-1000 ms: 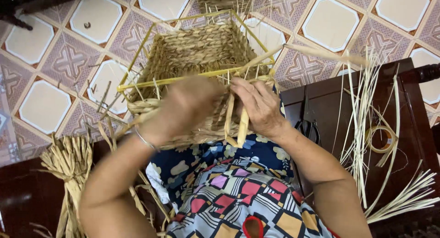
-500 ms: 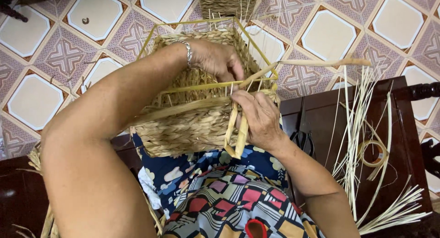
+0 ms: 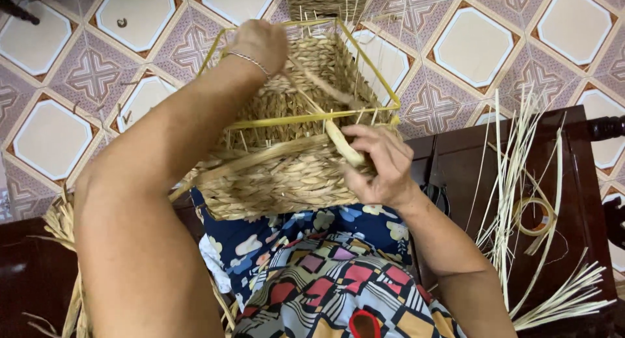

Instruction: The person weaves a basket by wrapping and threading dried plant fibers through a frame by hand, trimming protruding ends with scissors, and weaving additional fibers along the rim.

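Note:
A square woven straw basket [image 3: 286, 175] with a yellow wire frame rests on my lap, tipped away from me. My left hand [image 3: 260, 44], a thin bracelet at its wrist, reaches over the far rim and pulls a flat straw strand [image 3: 319, 84] taut across the opening. My right hand [image 3: 377, 165] presses against the near right corner and pinches the same strand where it enters the weave.
A dark wooden bench [image 3: 553, 201] to my right carries loose pale reed strips [image 3: 514, 201] and a coiled strip [image 3: 534, 216]. Dry straw bundles [image 3: 62, 227] lie at my left. Another woven basket [image 3: 325, 0] stands on the patterned tile floor [image 3: 475, 45].
My left hand has moved from the basket's near front up and over to the far rim, drawing the strand taut. The right hand stayed at the near right corner.

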